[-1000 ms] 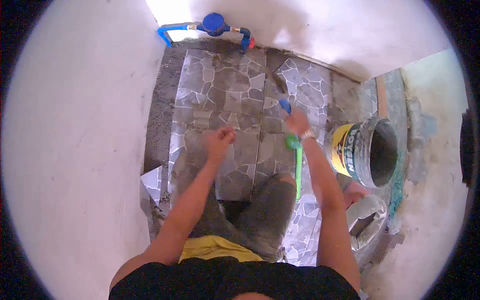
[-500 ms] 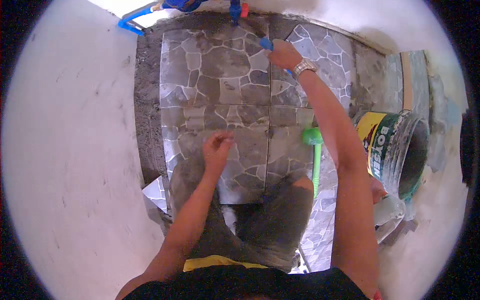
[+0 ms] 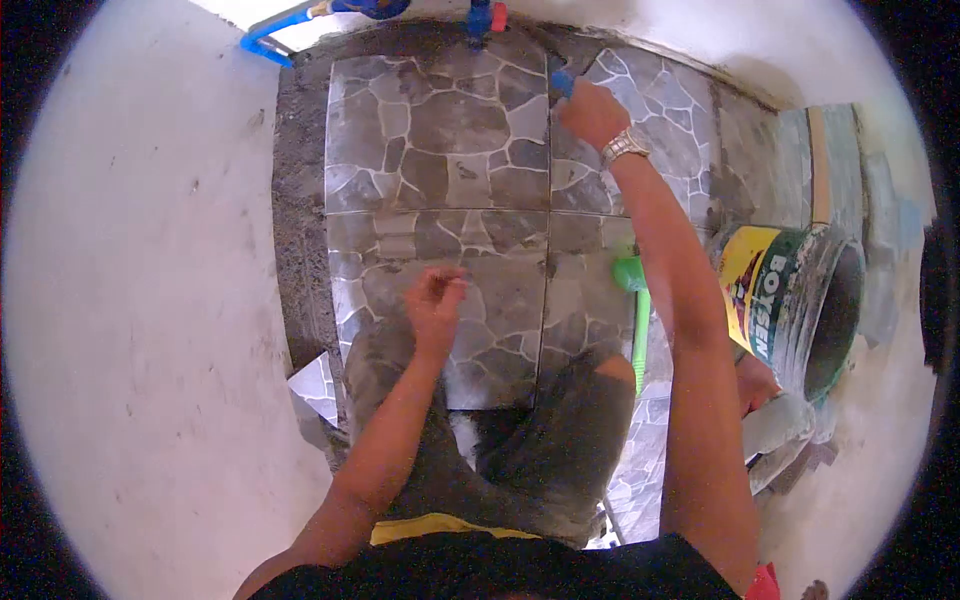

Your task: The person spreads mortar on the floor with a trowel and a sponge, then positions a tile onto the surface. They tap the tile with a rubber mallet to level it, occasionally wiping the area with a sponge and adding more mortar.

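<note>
My right hand [image 3: 597, 115] is closed round a tool with a blue handle [image 3: 562, 82], over the joint between two far floor tiles. The tool's working end is too blurred to make out. My left hand [image 3: 437, 305] hovers low over a near stone-pattern tile [image 3: 490, 345], its fingers curled together; whether anything small is in them is hidden. A grey tile with pale crazy-paving lines [image 3: 450, 125] lies at the far left of the laid ones. Beside my right forearm rests a green mallet [image 3: 630, 273], its handle pointing toward me.
A paint bucket [image 3: 790, 295] lies tipped at the right, its mouth facing right. Blue pipe [image 3: 265, 45] and a valve with a red handle [image 3: 499, 17] stand at the far wall. Rough mortar [image 3: 300, 220] borders the tiles on the left, with a cut tile piece [image 3: 315, 388] near my knee.
My right hand has shifted slightly right with the blue-handled tool. The whole view has also drifted a little right. My left hand stays in about the same place over the tile.
</note>
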`<state>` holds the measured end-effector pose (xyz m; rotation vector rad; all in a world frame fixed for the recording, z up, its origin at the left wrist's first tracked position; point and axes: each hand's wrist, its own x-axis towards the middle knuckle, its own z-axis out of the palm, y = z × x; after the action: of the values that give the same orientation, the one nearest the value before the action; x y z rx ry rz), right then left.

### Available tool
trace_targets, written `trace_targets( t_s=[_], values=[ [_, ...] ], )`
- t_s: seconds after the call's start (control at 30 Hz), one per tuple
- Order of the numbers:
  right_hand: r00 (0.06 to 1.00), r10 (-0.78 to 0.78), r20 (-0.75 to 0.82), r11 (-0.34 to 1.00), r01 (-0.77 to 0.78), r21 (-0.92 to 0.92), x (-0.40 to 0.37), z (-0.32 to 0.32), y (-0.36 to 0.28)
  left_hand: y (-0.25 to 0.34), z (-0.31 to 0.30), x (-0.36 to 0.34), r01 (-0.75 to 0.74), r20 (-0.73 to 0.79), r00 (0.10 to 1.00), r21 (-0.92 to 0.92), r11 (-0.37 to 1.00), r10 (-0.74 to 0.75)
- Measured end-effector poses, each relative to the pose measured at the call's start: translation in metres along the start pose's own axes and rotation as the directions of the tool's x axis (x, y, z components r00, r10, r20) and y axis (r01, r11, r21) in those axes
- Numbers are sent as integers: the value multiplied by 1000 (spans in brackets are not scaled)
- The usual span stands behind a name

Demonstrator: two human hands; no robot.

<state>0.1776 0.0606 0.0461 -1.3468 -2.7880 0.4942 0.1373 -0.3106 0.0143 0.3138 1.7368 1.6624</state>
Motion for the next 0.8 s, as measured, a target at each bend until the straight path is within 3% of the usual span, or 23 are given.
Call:
trace_targets(
  t_s=[0.1,0.2,0.3,0.47,0.57,0.67,0.8],
  values=[
    [997,-75,-1,997,75,24,4,14,-5,2,1,-2,6,7,1000,16,1000,-6],
    [997,-5,80,999,8,-35,3,13,-24,2,4,-3,40,-27,999,-10,999,-41],
    [987,-159,9,986,158,55,24,30,4,-3,3,-1,1,-57,998,-50,999,-4],
    [926,-377,12,926,378,-25,34,-13,25,-14,-2,1,19,-21,1000,-72,997,-20],
    [945,-150,291,986,121,115,51,-42,15,-10,-1,0,35,-17,999,-37,999,-36],
    [925,-207,320,978,201,52,62,-48,13,-5,2,2,60,-18,998,-83,995,-62],
    [918,-338,210,941,331,66,66,-51,10,-6,3,2,64,-40,997,-105,992,-69]
  ],
)
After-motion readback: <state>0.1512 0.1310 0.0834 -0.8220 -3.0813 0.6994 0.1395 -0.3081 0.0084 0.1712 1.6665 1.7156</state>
